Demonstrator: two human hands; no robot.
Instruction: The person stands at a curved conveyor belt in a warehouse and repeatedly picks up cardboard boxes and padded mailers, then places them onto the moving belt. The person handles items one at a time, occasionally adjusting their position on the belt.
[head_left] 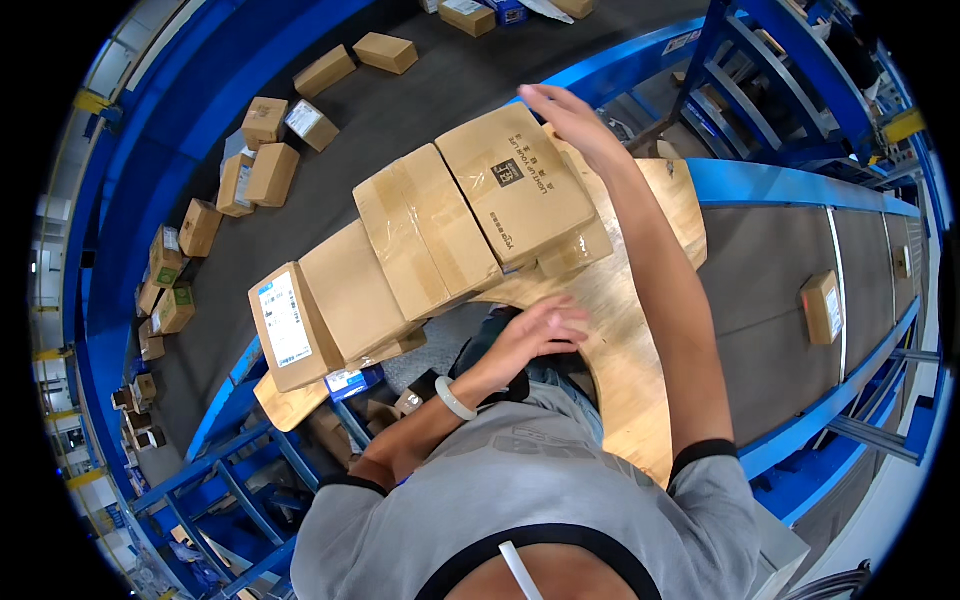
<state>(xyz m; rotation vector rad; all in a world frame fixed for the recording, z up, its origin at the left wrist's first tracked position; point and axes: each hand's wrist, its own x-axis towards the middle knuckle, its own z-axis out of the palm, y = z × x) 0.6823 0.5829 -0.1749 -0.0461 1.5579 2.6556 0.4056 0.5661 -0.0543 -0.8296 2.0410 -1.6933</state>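
A row of several brown cardboard boxes stands on a curved wooden board [640,390] in front of me. My right hand [572,122] reaches past the far right corner of the printed carton [515,185], fingers stretched out. Whether it touches that carton I cannot tell. My left hand [545,333], a pale band on its wrist, hovers palm-in over the board's inner curve, its fingers apart and holding nothing. Left of the printed carton sit a taped carton [425,235], a plain carton [350,290] and a labelled carton [290,328]. Another carton [580,248] shows partly beneath the printed one.
Beyond the board a dark curved conveyor [390,110] carries many parcels, among them a small box [385,53] and a labelled box [312,124]. To the right runs a straight belt [770,300] with a box [822,308] on it. Blue metal rails [800,185] edge both.
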